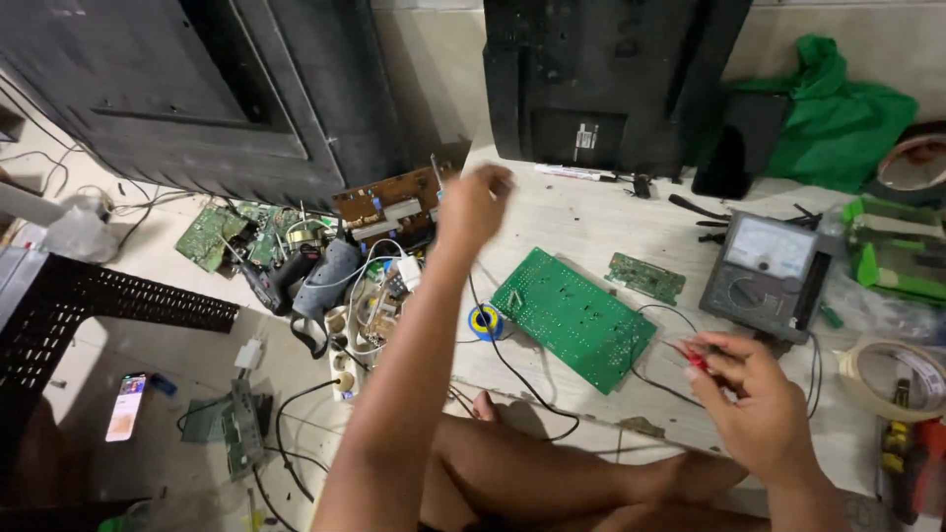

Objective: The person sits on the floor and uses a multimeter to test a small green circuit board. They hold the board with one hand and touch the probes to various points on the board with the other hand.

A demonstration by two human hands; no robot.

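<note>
Pale tiled floor [591,222], pretty cluttered, with two black TV back panels propped against the wall: a big one [197,99] on the left and another [601,79] straight ahead. The person is sitting on the floor with bare legs stretched out in front.

Their right hand [754,394] is pinched shut around a red probe tip [696,361], with thin black leads [650,379] trailing off it. It sits just off the right corner of a large green circuit board [574,317] lying flat on the floor, solder side up. Right behind the hand there's a grey analog multimeter [769,276], and a smaller green board [645,277] lies between the big board and the meter.

The left hand [473,207] is lifted up in the air over the floor, fingers curled in loosely. It's a bit blurry, so I can't tell if there's anything in it. A black wire [503,360] runs under that arm, past a small blue and yellow solder spool [485,321] touching the big board's left edge.

Off to the left there's a heap of boards and cables [325,266], a white power strip [345,369], and a phone [125,406] with its screen lit. On the right: a crumpled green cloth [838,108] and a roll of tape [892,379].
</note>
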